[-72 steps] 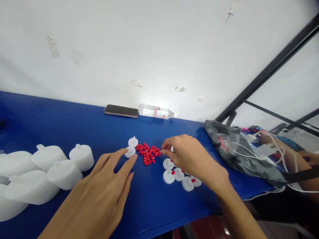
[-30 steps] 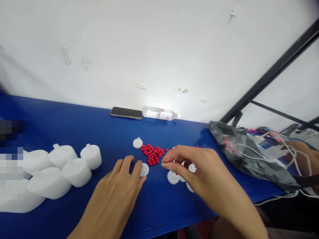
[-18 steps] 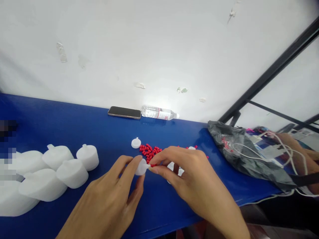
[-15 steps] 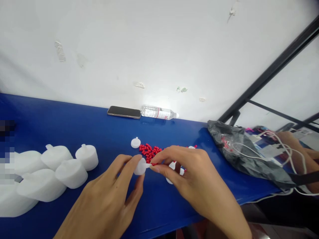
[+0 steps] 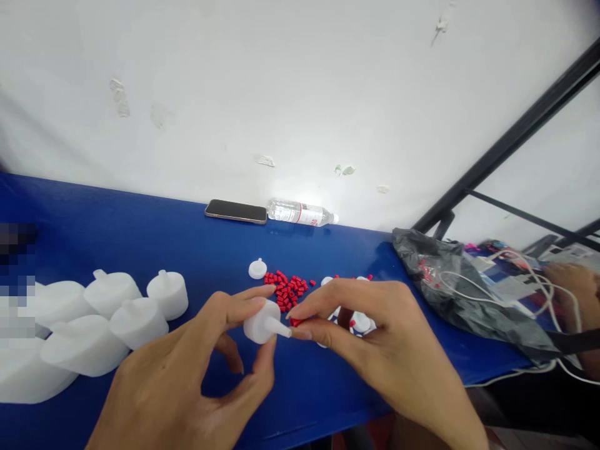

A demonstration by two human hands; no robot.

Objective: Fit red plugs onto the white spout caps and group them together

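My left hand [image 5: 182, 369] grips a round white plastic nozzle cap [image 5: 257, 324] by its rim. The thin spout points right and slightly toward me. At the spout's tip, my right hand [image 5: 384, 331] pinches a small red cap [image 5: 296, 322] between thumb and forefinger; whether cap and spout touch, I cannot tell. Just beyond lies a loose pile of small red caps [image 5: 284, 292], with another white nozzle cap [image 5: 257, 269] at its left. Several white pieces [image 5: 363, 323], some with red caps, are partly hidden behind my right hand.
Several larger white containers with short spouts [image 5: 139, 323] stand at left on the blue table [image 5: 154, 234]. A phone [image 5: 235, 211] and a water bottle [image 5: 300, 212] lie along the wall. At right are a grey plastic bag [image 5: 435, 287], white cables and another person's hand [image 5: 572, 287].
The white nozzle cap has turned so its spout shows more fully. My right fingers have shifted slightly right, and a red cap now shows between them.
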